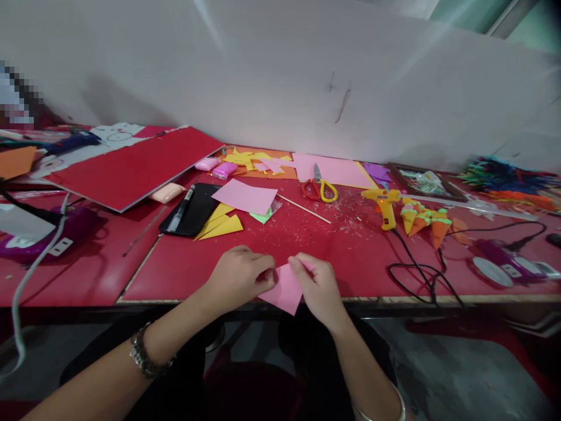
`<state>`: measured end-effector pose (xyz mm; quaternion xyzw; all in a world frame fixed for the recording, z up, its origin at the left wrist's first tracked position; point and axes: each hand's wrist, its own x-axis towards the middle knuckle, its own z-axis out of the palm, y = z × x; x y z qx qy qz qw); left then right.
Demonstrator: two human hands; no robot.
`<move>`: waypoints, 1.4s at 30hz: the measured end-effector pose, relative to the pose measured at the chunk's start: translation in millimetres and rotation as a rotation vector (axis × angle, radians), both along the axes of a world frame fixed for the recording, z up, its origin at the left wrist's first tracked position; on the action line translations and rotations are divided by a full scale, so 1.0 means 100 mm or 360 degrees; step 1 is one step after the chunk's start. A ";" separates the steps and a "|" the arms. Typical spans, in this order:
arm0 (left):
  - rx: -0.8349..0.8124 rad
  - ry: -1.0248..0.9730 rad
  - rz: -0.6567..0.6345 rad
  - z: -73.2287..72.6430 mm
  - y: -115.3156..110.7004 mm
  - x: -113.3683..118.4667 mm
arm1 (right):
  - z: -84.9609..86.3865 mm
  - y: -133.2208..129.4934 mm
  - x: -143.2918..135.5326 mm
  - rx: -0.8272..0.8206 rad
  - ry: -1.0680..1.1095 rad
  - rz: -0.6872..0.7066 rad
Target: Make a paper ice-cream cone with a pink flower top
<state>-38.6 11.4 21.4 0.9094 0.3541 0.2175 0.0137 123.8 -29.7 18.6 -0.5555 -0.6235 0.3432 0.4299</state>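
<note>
Left fingers [263,262] and right fingers [298,271] pinch pink paper [286,289], any print on the pen [181,209] being too small to read.

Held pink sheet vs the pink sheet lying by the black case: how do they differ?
The held sheet is tilted at the table's front edge; the lying sheet rests farther back, over yellow pieces. The held sheet is partly covered by the left grip and right grip; the lying sheet shows almost whole. Both are pink.
</note>
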 end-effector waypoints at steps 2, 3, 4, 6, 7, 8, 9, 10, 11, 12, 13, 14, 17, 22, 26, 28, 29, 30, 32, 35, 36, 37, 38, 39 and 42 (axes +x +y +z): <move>-0.0045 0.0060 0.0011 0.02 0.04 -0.05 | 0.01 0.01 0.08 -0.0026 0.0151 -0.0190; -0.0085 0.0088 0.0021 0.03 0.07 -0.08 | 0.01 0.02 0.11 -0.0035 0.0228 -0.0275; -0.0128 0.0115 0.0039 0.04 0.10 -0.12 | 0.01 0.03 0.15 -0.0040 0.0296 -0.0349; -0.0201 0.0168 0.0094 0.05 0.17 -0.20 | -0.01 0.04 0.22 -0.0039 0.0427 -0.0489; -0.0223 0.0185 0.0139 0.06 0.21 -0.25 | -0.02 0.05 0.24 -0.0026 0.0494 -0.0578; -0.0249 0.0189 0.0181 0.06 0.24 -0.29 | -0.03 0.06 0.26 -0.0012 0.0554 -0.0672; -0.0273 0.0157 0.0226 0.07 0.26 -0.33 | -0.04 0.07 0.27 -0.0008 0.0589 -0.0744; -0.0261 0.0077 0.0279 0.08 0.28 -0.36 | -0.04 0.08 0.28 -0.0020 0.0588 -0.0766; -0.0229 -0.0020 0.0305 0.09 0.28 -0.37 | -0.04 0.08 0.27 -0.0045 0.0541 -0.0733; -0.0180 -0.0118 0.0308 0.09 0.27 -0.38 | -0.04 0.08 0.25 -0.0076 0.0460 -0.0652; -0.0115 -0.0195 0.0278 0.09 0.25 -0.37 | -0.04 0.08 0.22 -0.0105 0.0366 -0.0544; -0.0055 -0.0230 0.0212 0.09 0.23 -0.35 | -0.03 0.08 0.19 -0.0122 0.0282 -0.0439; 0.0068 -0.0115 -0.0043 0.05 0.11 -0.24 | -0.02 0.07 0.08 -0.0119 0.0200 -0.0252; -0.0032 0.0163 -0.0262 -0.06 -0.02 -0.09 | -0.02 0.05 -0.02 -0.0214 0.0398 -0.0085; -0.0129 0.0230 -0.0334 -0.09 -0.05 -0.05 | -0.02 0.04 -0.04 -0.0231 0.0495 -0.0093; -0.0210 0.0216 -0.0325 -0.08 -0.05 -0.06 | -0.02 0.03 -0.05 -0.0253 0.0527 -0.0088; -0.0259 0.0197 -0.0312 -0.07 -0.06 -0.06 | -0.02 0.02 -0.05 -0.0268 0.0548 -0.0082; -0.0316 0.0175 -0.0291 -0.06 -0.06 -0.06 | -0.02 0.01 -0.05 -0.0275 0.0576 -0.0074; -0.0454 0.0113 -0.0230 -0.03 -0.07 -0.07 | -0.02 0.00 -0.06 -0.0246 0.0655 -0.0017; -0.0716 -0.0025 -0.0161 0.00 -0.07 -0.09 | -0.03 -0.03 -0.06 -0.0227 0.0787 0.0190; -0.0800 -0.0082 -0.0144 0.01 -0.07 -0.10 | -0.03 -0.03 -0.06 -0.0247 0.0822 0.0264; -0.0874 -0.0141 -0.0131 0.02 -0.07 -0.10 | -0.03 -0.04 -0.06 -0.0269 0.0845 0.0322; -0.0935 -0.0201 -0.0125 0.02 -0.07 -0.11 | -0.04 -0.04 -0.06 -0.0283 0.0859 0.0359; -0.0981 -0.0263 -0.0129 0.02 -0.07 -0.11 | -0.04 -0.04 -0.06 -0.0280 0.0866 0.0375; -0.1098 -0.0446 -0.0200 0.02 -0.07 -0.12 | -0.04 -0.05 -0.05 -0.0206 0.0871 0.0380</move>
